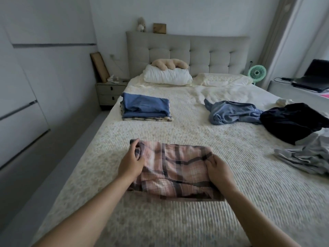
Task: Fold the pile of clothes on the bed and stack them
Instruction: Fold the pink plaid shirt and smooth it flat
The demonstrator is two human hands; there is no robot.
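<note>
— So, how far along are you with this?

— Partway, I'd judge. A folded stack (146, 108) already sits on the left side of the bed (178, 107), a blue garment on top with a checked piece showing beneath it.

— And what have you got right now?

— The pink plaid garment (173, 169), lying partly folded on the bed just in front of you. Your left hand (130, 162) has its fingers curled round the garment's far left corner, and your right hand (218, 169) pinches the cloth at its right edge. Both hands grip fabric; neither is spread flat.

— What's left for you after that?

— You still need to finish this fold and carry it to the stack. Well off to your right lie unfolded pieces: a light blue garment (233, 113), a dark navy one (295, 122) touching it, and crumpled grey clothing (308, 154) near the bed's edge. So at least three more items, by my reckoning.
</note>
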